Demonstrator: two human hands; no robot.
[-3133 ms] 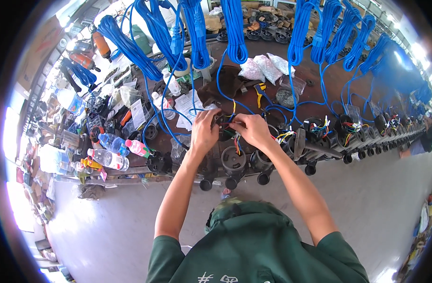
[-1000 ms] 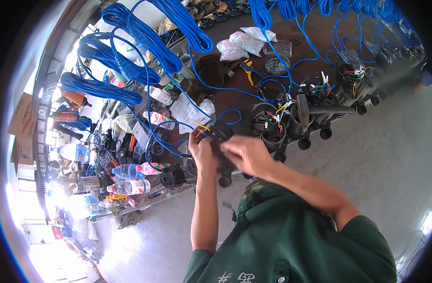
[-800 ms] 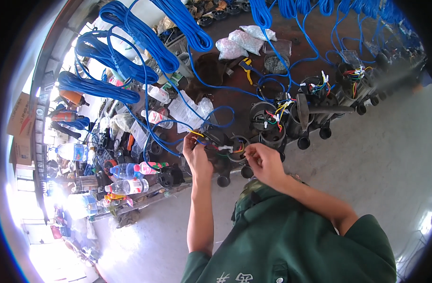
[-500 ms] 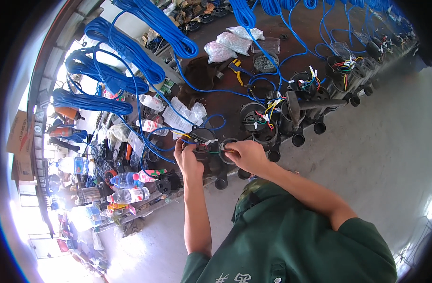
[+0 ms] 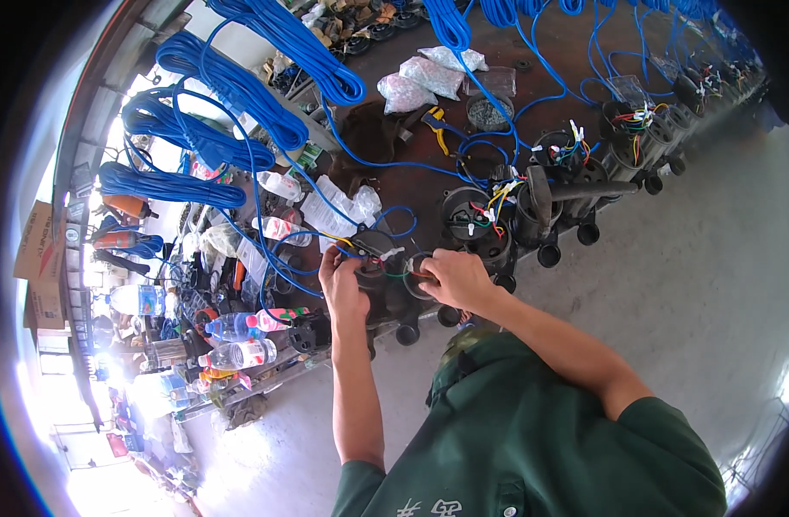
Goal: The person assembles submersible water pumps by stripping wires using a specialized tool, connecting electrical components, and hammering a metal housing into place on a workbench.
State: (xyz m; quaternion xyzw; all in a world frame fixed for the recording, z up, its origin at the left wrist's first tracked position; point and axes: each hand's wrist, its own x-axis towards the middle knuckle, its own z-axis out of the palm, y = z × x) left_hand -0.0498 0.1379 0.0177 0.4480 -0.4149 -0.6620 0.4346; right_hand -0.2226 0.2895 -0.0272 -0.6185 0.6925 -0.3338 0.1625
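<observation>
A dark pump housing [image 5: 374, 246] stands at the table's near edge, with colored wires and a white connector [image 5: 392, 254] at its round opening. Against its left rim, the fingers of my left hand [image 5: 344, 283] are curled next to yellow and blue wires; what lies between them is hidden. Just right of it, my right hand [image 5: 460, 280] pinches at the round opening of the housing's neighboring part [image 5: 418, 277]. A thin red and green wire [image 5: 396, 275] runs across to those fingertips. A blue cable [image 5: 313, 233] leads into the left housing.
More pump housings [image 5: 469, 213] with loose wires line the edge to the right; a hammer [image 5: 575, 190] lies across some. Behind are yellow-handled pliers [image 5: 437, 129], a bowl of small metal parts [image 5: 489, 113] and white bags [image 5: 433, 77]. Bottles [image 5: 239, 354] crowd the left; blue cable coils [image 5: 231, 86] hang above.
My right hand has shifted slightly, and more red wire shows at its fingertips. My left hand stays at the housing's rim, its fingers slightly changed. The whole view has moved a little.
</observation>
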